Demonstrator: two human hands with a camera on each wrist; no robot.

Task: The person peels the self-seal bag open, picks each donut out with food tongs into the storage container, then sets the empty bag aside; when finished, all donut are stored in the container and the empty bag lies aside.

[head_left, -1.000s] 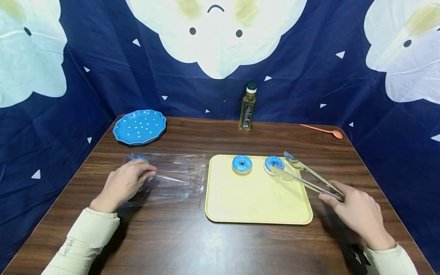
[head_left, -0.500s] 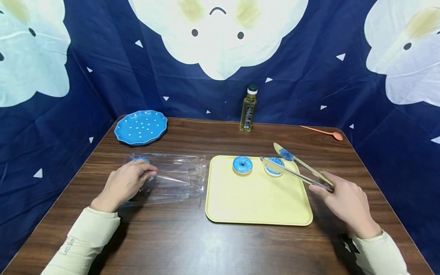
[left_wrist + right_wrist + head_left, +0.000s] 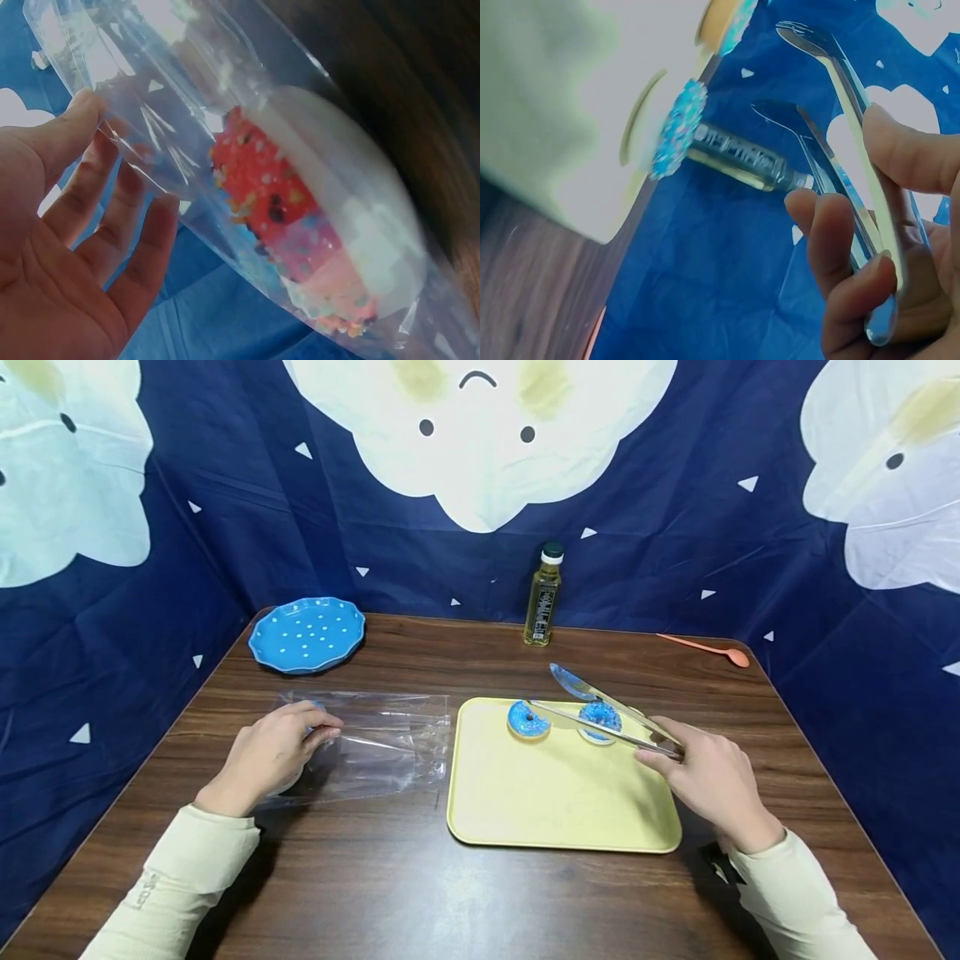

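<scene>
My left hand [image 3: 262,752] pinches the edge of a clear plastic bag [image 3: 382,743] lying at the left of the table. In the left wrist view, the bag holds a red and pink topping with sprinkles [image 3: 259,176] beside a pale rounded thing [image 3: 375,202]. A sliver of blue shows behind the left hand in the head view. Metal tongs [image 3: 573,682] are in my right hand [image 3: 716,781], their arms spread with nothing between the tips. The tongs hover over two blue-iced donuts [image 3: 521,727] on a yellow tray [image 3: 562,810]; one arm partly covers both.
At the back left stands a blue plate with white dots [image 3: 307,635]. An oil bottle [image 3: 542,606] stands upright behind the tray. An orange spoon [image 3: 735,656] lies at the back right. Dark blue cloth [image 3: 420,560] encloses the table's back and sides.
My right hand has carried the spread tongs leftward, from the right-hand donut towards the left-hand one. The left hand stays on the bag. Both donuts have kept their places.
</scene>
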